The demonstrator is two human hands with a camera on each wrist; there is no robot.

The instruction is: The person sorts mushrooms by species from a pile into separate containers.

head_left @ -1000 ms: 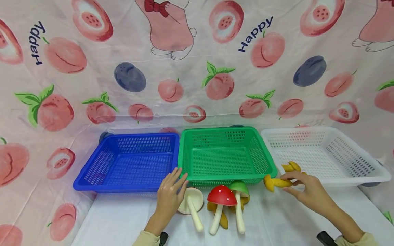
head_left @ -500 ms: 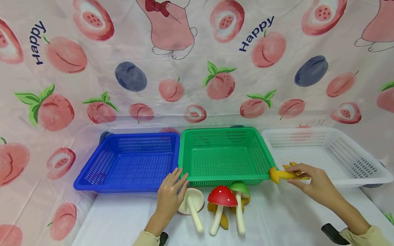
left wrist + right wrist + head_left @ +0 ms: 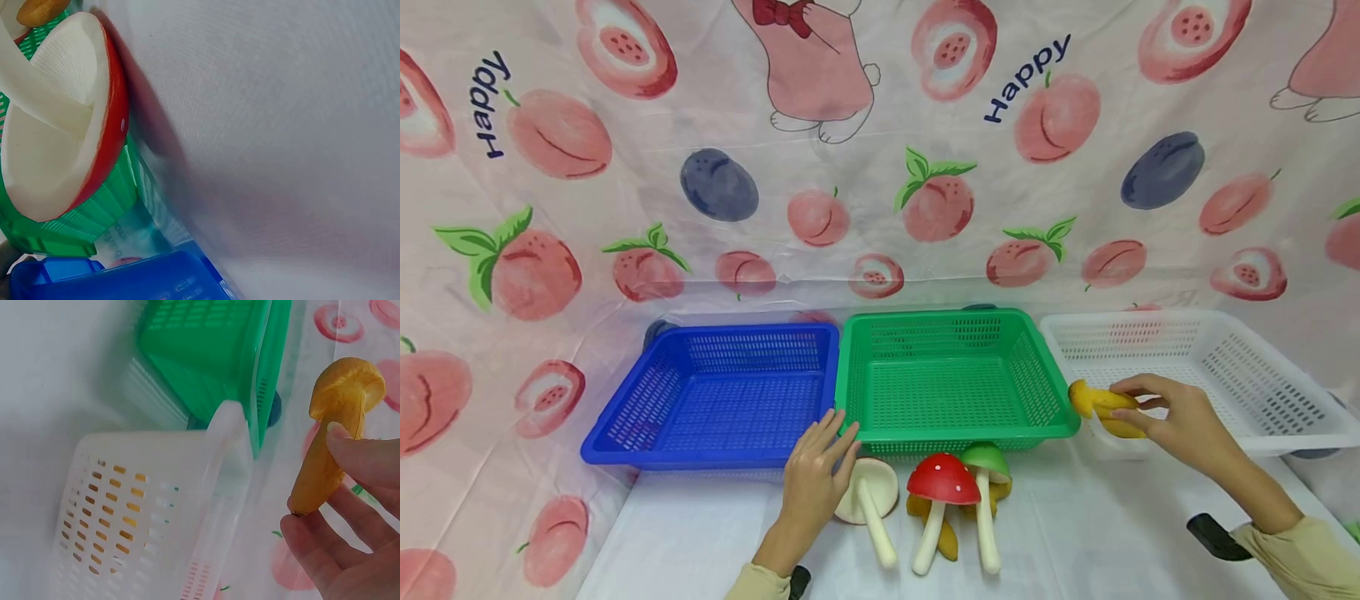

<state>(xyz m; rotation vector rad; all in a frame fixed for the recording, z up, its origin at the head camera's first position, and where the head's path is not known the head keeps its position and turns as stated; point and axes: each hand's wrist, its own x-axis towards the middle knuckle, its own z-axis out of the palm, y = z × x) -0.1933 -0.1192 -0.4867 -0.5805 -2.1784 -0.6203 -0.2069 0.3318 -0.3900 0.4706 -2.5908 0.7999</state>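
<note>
My right hand (image 3: 1180, 421) pinches a toy yellow mushroom (image 3: 328, 447) by its stem, over the front left corner of the white basket (image 3: 1292, 433). Another yellow mushroom (image 3: 1122, 428) shows inside that basket, just below the held one. My left hand (image 3: 814, 471) has its fingers extended at the corner where the blue basket (image 3: 700, 460) and green basket (image 3: 955, 435) meet. Beside it lies a mushroom (image 3: 867, 500) with its white underside turned up; the left wrist view shows its red cap (image 3: 114, 134).
On the white cloth in front of the green basket lie a red spotted mushroom (image 3: 943, 480) and a green-capped mushroom (image 3: 986, 463). Partly hidden under them are yellow-brown mushrooms (image 3: 948, 542). A fruit-printed cloth (image 3: 880, 225) hangs behind the baskets.
My right hand has moved up and right with the yellow mushroom, from in front of the white basket's rim to over its corner. My left hand has stayed in place.
</note>
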